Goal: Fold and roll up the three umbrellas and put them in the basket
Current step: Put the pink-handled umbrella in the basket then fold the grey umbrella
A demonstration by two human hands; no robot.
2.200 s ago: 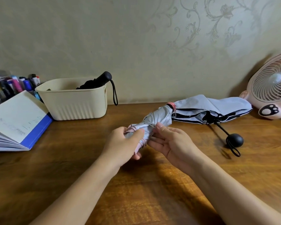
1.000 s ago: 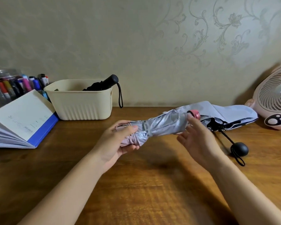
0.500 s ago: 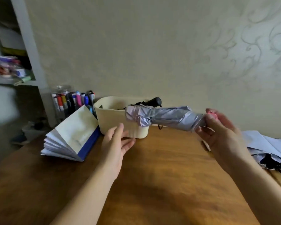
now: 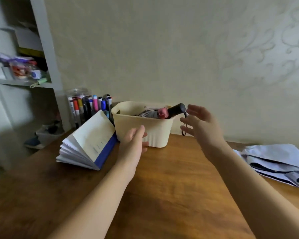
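A cream basket [image 4: 155,128] stands at the back of the wooden table. Inside it lie a rolled silver umbrella with a pink handle [image 4: 160,113] and a black umbrella whose handle [image 4: 177,109] sticks out over the right rim. My right hand [image 4: 200,125] hovers open just right of the basket, holding nothing. In front of the basket is my left hand [image 4: 134,144], open, fingers close to its wall. A third umbrella [image 4: 273,160], light blue-white and unrolled, lies flat at the table's right edge.
An open book with a blue cover [image 4: 89,144] leans left of the basket. A jar of markers [image 4: 86,106] stands behind it. White shelving [image 4: 24,66] with clutter fills the left. A patterned wall runs behind the table.
My right hand carried the rolled silver umbrella to the basket and let go of it there. My left hand released it earlier and now sits by the basket front. The view swung left.
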